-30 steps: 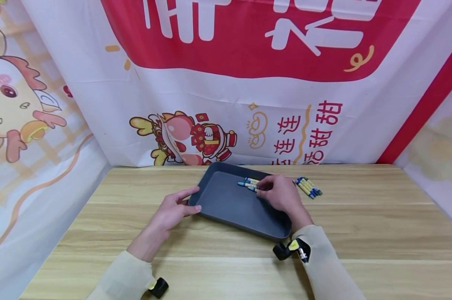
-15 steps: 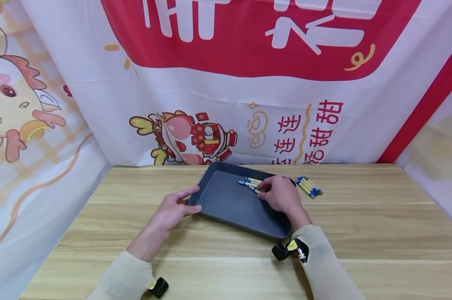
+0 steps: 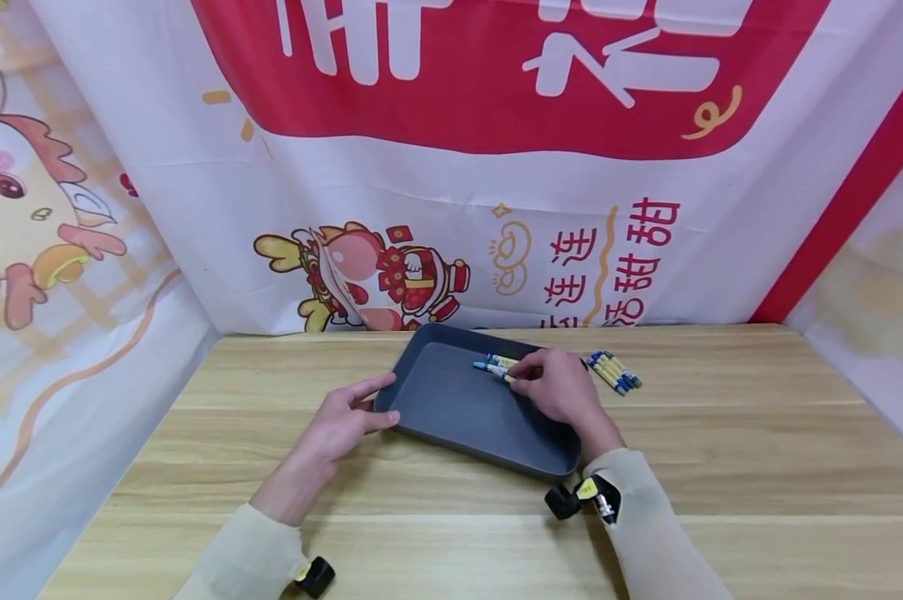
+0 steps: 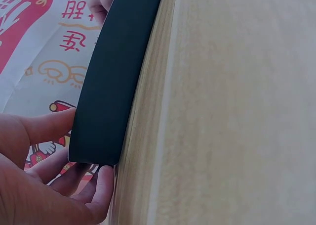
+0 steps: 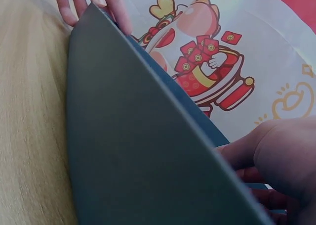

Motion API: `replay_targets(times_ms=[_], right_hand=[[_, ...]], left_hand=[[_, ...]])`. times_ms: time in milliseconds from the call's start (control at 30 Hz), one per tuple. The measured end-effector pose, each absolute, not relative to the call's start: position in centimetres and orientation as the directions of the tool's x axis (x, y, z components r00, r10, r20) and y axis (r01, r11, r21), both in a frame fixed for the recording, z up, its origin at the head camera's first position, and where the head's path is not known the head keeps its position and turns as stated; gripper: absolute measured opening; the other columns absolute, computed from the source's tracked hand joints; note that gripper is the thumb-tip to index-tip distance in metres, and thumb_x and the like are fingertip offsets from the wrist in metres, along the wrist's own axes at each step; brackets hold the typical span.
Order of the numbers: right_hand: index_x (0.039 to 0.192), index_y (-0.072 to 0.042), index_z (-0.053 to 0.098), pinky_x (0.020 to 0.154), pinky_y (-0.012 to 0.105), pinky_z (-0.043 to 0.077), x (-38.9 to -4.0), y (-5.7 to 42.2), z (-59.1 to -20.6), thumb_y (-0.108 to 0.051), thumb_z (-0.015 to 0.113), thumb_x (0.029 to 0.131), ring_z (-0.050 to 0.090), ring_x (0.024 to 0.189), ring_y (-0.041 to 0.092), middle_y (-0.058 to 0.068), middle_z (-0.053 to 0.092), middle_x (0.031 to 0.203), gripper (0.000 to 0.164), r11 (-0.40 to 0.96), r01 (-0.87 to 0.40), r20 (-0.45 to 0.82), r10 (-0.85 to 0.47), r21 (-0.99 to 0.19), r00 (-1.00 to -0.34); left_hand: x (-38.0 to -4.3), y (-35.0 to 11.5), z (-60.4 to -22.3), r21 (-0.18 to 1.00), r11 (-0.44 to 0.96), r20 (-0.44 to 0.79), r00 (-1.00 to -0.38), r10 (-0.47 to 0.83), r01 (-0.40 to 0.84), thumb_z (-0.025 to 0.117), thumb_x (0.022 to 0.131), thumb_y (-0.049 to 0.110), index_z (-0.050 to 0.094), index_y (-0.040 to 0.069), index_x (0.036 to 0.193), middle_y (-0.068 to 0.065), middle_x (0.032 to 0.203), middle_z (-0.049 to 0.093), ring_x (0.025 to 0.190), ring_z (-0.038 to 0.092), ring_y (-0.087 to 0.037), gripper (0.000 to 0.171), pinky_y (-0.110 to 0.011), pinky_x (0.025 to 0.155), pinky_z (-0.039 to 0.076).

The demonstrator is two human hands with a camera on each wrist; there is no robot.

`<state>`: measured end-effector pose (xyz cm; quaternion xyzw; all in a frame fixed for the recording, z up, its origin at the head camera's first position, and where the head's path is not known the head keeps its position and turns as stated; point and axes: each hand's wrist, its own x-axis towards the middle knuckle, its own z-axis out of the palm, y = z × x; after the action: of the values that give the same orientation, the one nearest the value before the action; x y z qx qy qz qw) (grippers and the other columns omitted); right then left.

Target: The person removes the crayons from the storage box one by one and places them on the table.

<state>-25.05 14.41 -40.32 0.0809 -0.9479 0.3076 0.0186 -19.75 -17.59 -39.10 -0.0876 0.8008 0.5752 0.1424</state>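
A dark grey rectangular tray (image 3: 459, 400) lies at an angle on the wooden table. My left hand (image 3: 346, 421) holds the tray's left end, thumb at the near rim and fingers around the outer wall. Inside the tray, my right hand (image 3: 560, 383) pinches a crayon (image 3: 504, 377) with a yellow wrapper and blue end. Other crayons (image 3: 489, 367) lie beside it near the tray's far wall, partly hidden by the fingers. In the right wrist view the tray's wall (image 5: 133, 126) hides the crayons and most of the right fingertips.
Outside the tray, to its right, several blue and yellow crayons (image 3: 614, 372) lie side by side on the table (image 3: 721, 450). A printed white and red cloth (image 3: 451, 183) hangs behind the table's back edge.
The right fingers have shifted very slightly with the crayon inside the tray. The left hand and tray keep their place; the whole view has drifted a little.
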Motion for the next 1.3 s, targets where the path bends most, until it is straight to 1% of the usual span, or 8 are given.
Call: replay_targets(times_ms=[167, 300, 400, 567, 833, 967, 1100, 1300], right_hand=[[0.108, -0.02, 0.085, 0.088, 0.041, 0.056, -25.0, 14.6, -40.1, -0.021, 0.078, 0.097, 0.068, 0.096, 0.021, 0.005, 0.078, 0.113, 0.013, 0.763, -0.156, 0.08, -0.136, -0.628, -0.988], [0.11, -0.019, 0.084, 0.085, 0.038, 0.057, -24.9, 14.8, -39.8, -0.02, 0.078, 0.097, 0.068, 0.098, 0.022, 0.006, 0.078, 0.117, 0.015, 0.72, -0.143, 0.077, -0.124, -0.679, -0.989], [0.112, -0.018, 0.084, 0.081, 0.034, 0.056, -25.0, 15.0, -39.5, -0.02, 0.077, 0.098, 0.067, 0.096, 0.022, 0.007, 0.078, 0.117, 0.016, 0.694, -0.125, 0.067, -0.109, -0.709, -0.992], [0.114, -0.019, 0.084, 0.081, 0.032, 0.053, -25.0, 15.4, -38.9, -0.021, 0.076, 0.099, 0.066, 0.096, 0.023, 0.007, 0.078, 0.116, 0.017, 0.657, -0.092, 0.043, -0.091, -0.748, -0.995], [0.116, -0.018, 0.083, 0.083, 0.031, 0.053, -24.9, 16.3, -38.2, -0.024, 0.075, 0.1, 0.068, 0.099, 0.023, 0.008, 0.079, 0.118, 0.019, 0.639, -0.098, 0.084, -0.053, -0.763, -0.995], [0.119, -0.016, 0.082, 0.083, 0.031, 0.054, -24.7, 16.9, -37.7, -0.023, 0.074, 0.1, 0.069, 0.102, 0.025, 0.01, 0.078, 0.119, 0.021, 0.625, -0.111, 0.11, -0.041, -0.773, -0.993], [0.121, -0.015, 0.081, 0.082, 0.03, 0.054, -24.5, 17.6, -37.2, -0.023, 0.075, 0.1, 0.066, 0.103, 0.026, 0.011, 0.077, 0.121, 0.023, 0.6, -0.108, 0.121, -0.019, -0.793, -0.993], [0.121, -0.016, 0.082, 0.081, 0.03, 0.053, -24.4, 18.7, -36.8, -0.022, 0.075, 0.099, 0.065, 0.101, 0.026, 0.011, 0.078, 0.118, 0.023, 0.558, -0.093, 0.123, 0.015, -0.824, -0.992]], left_hand=[[-19.6, -17.6, -39.0, 0.897, 0.325, -0.325, -0.945, 0.026, -0.3, 0.075, 0.098, 0.015, 0.057, 0.028, 0.154, -0.01, 0.174, 0.034, 0.159, 0.032, -0.04, 0.061, -0.064, 0.131, 0.024], [-19.7, -17.6, -39.0, 0.9, 0.319, -0.323, -0.946, 0.03, -0.297, 0.075, 0.098, 0.014, 0.057, 0.027, 0.154, -0.01, 0.174, 0.035, 0.159, 0.032, -0.04, 0.061, -0.064, 0.131, 0.024], [-19.8, -17.6, -39.1, 0.9, 0.314, -0.326, -0.945, 0.026, -0.302, 0.075, 0.098, 0.014, 0.057, 0.028, 0.154, -0.009, 0.174, 0.035, 0.159, 0.033, -0.039, 0.061, -0.063, 0.131, 0.024], [-19.9, -17.6, -39.2, 0.901, 0.309, -0.327, -0.945, 0.024, -0.304, 0.075, 0.098, 0.014, 0.058, 0.027, 0.154, -0.01, 0.174, 0.035, 0.159, 0.033, -0.039, 0.061, -0.062, 0.131, 0.026], [-19.8, -17.6, -39.3, 0.903, 0.311, -0.323, -0.946, 0.035, -0.297, 0.076, 0.098, 0.014, 0.056, 0.025, 0.155, -0.012, 0.174, 0.034, 0.158, 0.034, -0.04, 0.061, -0.064, 0.13, 0.026], [-19.8, -17.5, -39.2, 0.904, 0.311, -0.321, -0.946, 0.038, -0.294, 0.076, 0.098, 0.014, 0.056, 0.024, 0.155, -0.012, 0.174, 0.034, 0.159, 0.032, -0.041, 0.062, -0.063, 0.13, 0.026], [-19.7, -17.6, -39.2, 0.908, 0.304, -0.314, -0.949, 0.037, -0.288, 0.076, 0.097, 0.012, 0.057, 0.023, 0.155, -0.012, 0.174, 0.034, 0.16, 0.031, -0.041, 0.062, -0.061, 0.131, 0.026], [-19.7, -17.6, -39.3, 0.914, 0.296, -0.301, -0.953, 0.038, -0.277, 0.077, 0.096, 0.011, 0.057, 0.022, 0.155, -0.013, 0.173, 0.036, 0.159, 0.034, -0.04, 0.062, -0.059, 0.13, 0.029]])
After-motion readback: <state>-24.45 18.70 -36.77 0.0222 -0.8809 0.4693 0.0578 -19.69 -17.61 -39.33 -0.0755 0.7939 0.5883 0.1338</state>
